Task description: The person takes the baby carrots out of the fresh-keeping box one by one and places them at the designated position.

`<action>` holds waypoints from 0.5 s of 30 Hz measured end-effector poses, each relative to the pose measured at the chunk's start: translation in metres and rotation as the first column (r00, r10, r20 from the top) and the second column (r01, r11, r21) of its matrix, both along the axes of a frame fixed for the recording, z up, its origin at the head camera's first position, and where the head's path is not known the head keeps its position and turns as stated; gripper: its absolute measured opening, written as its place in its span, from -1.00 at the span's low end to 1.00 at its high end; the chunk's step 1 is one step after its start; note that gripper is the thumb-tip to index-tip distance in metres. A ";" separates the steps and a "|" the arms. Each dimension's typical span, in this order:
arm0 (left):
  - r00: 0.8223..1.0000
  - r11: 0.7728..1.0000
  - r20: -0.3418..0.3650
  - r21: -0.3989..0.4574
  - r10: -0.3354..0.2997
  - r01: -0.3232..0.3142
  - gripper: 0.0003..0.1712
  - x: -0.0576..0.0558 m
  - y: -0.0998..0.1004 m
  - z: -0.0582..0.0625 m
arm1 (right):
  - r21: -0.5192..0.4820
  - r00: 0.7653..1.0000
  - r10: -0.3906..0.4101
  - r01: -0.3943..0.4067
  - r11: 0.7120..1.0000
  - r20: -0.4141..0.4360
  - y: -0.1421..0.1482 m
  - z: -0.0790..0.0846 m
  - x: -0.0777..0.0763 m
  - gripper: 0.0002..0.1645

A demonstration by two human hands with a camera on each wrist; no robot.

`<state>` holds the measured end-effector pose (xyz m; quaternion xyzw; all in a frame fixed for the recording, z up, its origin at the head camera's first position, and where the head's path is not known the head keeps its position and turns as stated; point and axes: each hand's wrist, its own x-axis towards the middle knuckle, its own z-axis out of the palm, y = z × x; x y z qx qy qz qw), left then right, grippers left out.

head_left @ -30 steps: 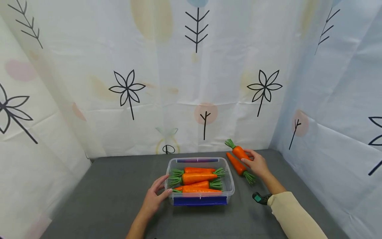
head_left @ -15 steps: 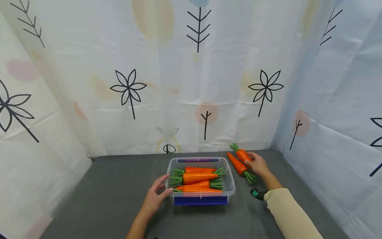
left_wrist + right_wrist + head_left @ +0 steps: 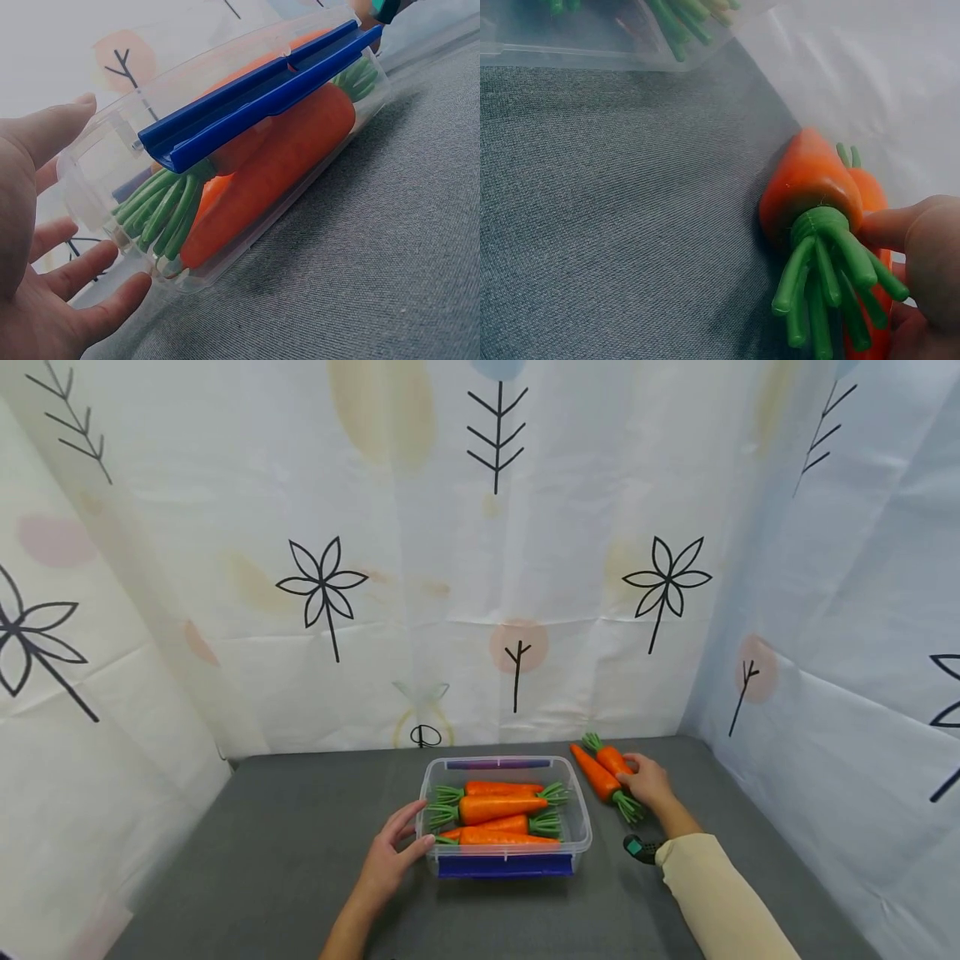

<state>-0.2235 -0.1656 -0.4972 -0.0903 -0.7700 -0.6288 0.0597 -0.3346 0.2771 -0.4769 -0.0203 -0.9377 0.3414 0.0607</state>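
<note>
A clear plastic container (image 3: 579, 822) with blue clips stands on the table, several orange toy carrots (image 3: 502, 810) with green tops lying inside. My left hand (image 3: 387, 860) rests at its left end, fingers spread along the wall and thumb by the front corner; the left wrist view shows the fingertips (image 3: 135, 289) at the clear side. To the right of the container, my right hand (image 3: 649, 781) grips a carrot (image 3: 612, 761) between thumb and fingers, its green top pointing away. Beside it another carrot (image 3: 596, 775) lies slanted, its top toward me; in the right wrist view this carrot (image 3: 810, 187) partly covers the held one.
The dark grey table (image 3: 300, 843) runs back to a white printed curtain (image 3: 420, 568), which also closes off both sides. A dark strap piece with a teal part (image 3: 637, 847) sits at my right wrist, by the beige sleeve (image 3: 720, 893).
My right hand has lowered the carrot and drawn it slightly toward me, down beside the other loose carrot. The left hand and the container have stayed put.
</note>
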 end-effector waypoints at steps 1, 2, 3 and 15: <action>1.000 1.000 0.003 0.001 0.000 0.000 -0.37 0.000 0.000 0.000 | -0.001 1.000 -0.001 0.001 1.000 0.005 0.000 0.000 0.000 -0.46; 1.000 1.000 0.005 0.002 -0.001 0.001 -0.38 0.000 0.000 -0.001 | -0.006 1.000 -0.005 0.006 1.000 0.011 0.000 -0.001 0.001 -0.46; 1.000 1.000 0.008 0.004 -0.001 0.001 -0.38 -0.001 0.000 -0.001 | -0.011 1.000 -0.009 0.010 1.000 0.016 0.000 -0.001 0.001 -0.46; 1.000 1.000 0.005 -0.003 -0.004 0.004 -0.38 0.001 0.001 0.001 | -0.100 0.998 -0.049 0.054 0.994 0.048 -0.002 0.009 0.001 -0.40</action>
